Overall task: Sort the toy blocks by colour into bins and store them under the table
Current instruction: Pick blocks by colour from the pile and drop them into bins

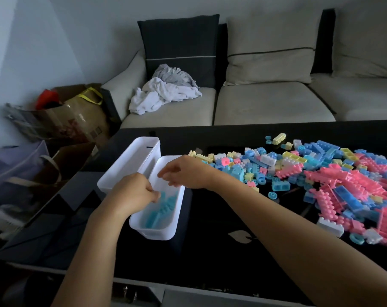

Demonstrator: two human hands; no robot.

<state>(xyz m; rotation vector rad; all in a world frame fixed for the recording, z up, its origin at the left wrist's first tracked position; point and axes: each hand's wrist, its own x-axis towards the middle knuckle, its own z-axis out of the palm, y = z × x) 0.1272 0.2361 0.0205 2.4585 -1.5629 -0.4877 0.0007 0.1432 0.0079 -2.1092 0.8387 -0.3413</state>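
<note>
- The left hand (133,194) has its fingers curled over the left wall of the near bin (166,233), with the fingertips inside the rim; it grips that wall
- The right hand (185,172) hangs above the far half of the same bin, its fingers loosely bent and pointing down, slightly spread; nothing shows between them
- The right forearm crosses the table (210,247) from the lower right, above bare black glossy top
- Bare top lies between the near bin and the pile of blocks (334,180), and also along the table's front edge
- Both bins stand towards the left end of the table, near its slanting left edge; the far bin (126,165) is closer to that edge
- The two white bins stand side by side at a slant, just beside each other; I cannot tell whether they touch
- The near bin holds blue blocks (160,210) lying loose on its floor, mostly in the near half
- The far bin shows only its white inner walls from here
- The pile of blocks, in pink, blue, yellow and white, spreads over the right part of the table, well apart from the bins
- Behind the table stands a sofa (272,105) with a heap of cloth (166,94) on its seat, and paper bags (77,116) stand to its left
</note>
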